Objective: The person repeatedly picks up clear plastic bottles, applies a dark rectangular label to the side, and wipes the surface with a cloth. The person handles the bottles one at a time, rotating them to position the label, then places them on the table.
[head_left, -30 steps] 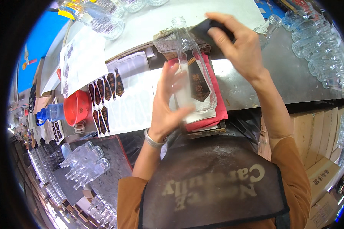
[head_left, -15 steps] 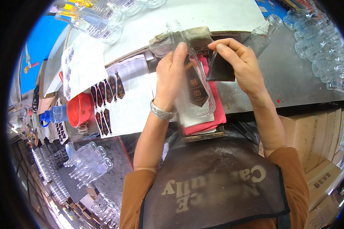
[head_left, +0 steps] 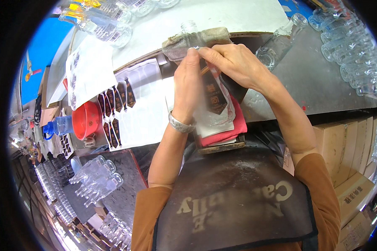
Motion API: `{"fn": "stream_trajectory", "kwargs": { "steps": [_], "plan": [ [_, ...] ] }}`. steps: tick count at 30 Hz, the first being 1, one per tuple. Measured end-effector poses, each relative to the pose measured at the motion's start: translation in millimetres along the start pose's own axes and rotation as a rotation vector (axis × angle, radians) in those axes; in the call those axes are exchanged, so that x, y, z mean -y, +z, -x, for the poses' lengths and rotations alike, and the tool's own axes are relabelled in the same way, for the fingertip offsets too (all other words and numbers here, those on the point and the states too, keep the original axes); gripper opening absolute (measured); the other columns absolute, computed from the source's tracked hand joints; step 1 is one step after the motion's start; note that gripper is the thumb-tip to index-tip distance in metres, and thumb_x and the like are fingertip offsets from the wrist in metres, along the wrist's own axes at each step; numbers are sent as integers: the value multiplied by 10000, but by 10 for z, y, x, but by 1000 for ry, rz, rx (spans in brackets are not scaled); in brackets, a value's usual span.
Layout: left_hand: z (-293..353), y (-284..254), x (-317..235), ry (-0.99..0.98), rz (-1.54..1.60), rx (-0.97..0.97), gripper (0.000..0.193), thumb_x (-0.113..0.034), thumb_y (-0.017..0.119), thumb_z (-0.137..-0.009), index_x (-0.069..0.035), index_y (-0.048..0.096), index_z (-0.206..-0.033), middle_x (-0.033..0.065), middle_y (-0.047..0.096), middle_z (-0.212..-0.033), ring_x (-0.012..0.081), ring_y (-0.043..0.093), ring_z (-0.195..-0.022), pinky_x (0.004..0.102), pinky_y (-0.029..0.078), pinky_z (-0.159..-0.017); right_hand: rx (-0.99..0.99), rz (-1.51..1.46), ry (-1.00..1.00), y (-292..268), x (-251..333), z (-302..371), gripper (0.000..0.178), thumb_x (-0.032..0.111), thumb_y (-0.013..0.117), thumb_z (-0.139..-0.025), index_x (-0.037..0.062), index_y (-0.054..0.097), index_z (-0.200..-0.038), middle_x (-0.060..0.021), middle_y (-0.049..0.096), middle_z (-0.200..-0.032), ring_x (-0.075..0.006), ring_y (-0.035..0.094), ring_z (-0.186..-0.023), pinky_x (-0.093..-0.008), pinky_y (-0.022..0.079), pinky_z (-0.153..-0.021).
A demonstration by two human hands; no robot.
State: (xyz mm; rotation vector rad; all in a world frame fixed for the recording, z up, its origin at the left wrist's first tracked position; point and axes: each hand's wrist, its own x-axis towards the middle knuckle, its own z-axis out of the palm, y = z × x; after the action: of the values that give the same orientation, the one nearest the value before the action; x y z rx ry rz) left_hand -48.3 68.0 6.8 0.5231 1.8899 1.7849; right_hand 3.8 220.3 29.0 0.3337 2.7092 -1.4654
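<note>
A clear glass bottle (head_left: 219,119) lies on its back, neck away from me, on a pink cloth (head_left: 238,121) and white paper. Its neck rests on a rolled grey-beige cloth (head_left: 217,37). A dark tie-shaped label (head_left: 215,100) with gold marks covers its front. My left hand (head_left: 187,85) is closed along the bottle's left side, blurred, thumb by the shoulder. Above the label's upper end, my right hand (head_left: 238,65) pinches with its fingertips, close to the left thumb. A dark flat piece (head_left: 235,87) shows partly beneath the right hand, which hides the rest.
Left lie a sheet of tie-shaped labels (head_left: 142,113), a red bowl (head_left: 86,120) and a blue-capped plastic bottle (head_left: 63,125). Another glass bottle (head_left: 276,46) lies right of my hands. Rows of bottles (head_left: 356,58) line the far right; cardboard boxes (head_left: 339,146) stand below.
My right hand has moved left, from beside the bottle to over its shoulder, meeting the left thumb. The dark piece it held up at the right is now mostly covered.
</note>
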Motion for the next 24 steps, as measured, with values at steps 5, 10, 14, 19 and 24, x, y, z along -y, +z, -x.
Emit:
{"fn": "stream_trajectory", "kwargs": {
  "steps": [5,10,14,19,24],
  "plan": [
    [-23,-51,231,-120,205,-40,609,-538,308,-1082,-37,630,-958,39,634,-814,112,587,-704,259,482,-648,29,-193,-54,51,-113,-11,645,584,468,-993,30,717,-777,-93,710,-734,-273,683,-735,-378,520,-740],
    [85,20,140,-52,208,12,592,-550,341,-1072,-32,627,-1036,37,647,-864,104,601,-744,258,506,-682,33,-141,-65,41,-98,64,584,518,483,-1025,8,660,-801,-57,633,-708,-176,608,-711,-328,479,-697],
    [91,32,149,-67,267,-3,585,-546,357,-1069,-31,634,-1068,35,658,-882,103,609,-752,256,512,-681,60,-255,-101,70,-150,44,565,494,490,-1033,-9,640,-825,-46,606,-707,-148,576,-712,-316,461,-681],
    [102,21,224,-79,288,9,560,-529,373,-1070,-35,636,-1091,38,669,-902,97,613,-759,252,513,-685,25,-170,-86,52,-113,90,588,528,523,-994,-1,691,-803,-91,683,-719,-201,639,-700,-328,501,-700],
    [69,-35,295,-63,282,48,588,-541,358,-1069,-22,613,-1167,30,675,-954,99,614,-798,262,512,-727,57,-247,-86,48,-174,91,553,502,531,-1001,-14,709,-912,-80,690,-815,-168,624,-790,-307,489,-763]
  ]
}}
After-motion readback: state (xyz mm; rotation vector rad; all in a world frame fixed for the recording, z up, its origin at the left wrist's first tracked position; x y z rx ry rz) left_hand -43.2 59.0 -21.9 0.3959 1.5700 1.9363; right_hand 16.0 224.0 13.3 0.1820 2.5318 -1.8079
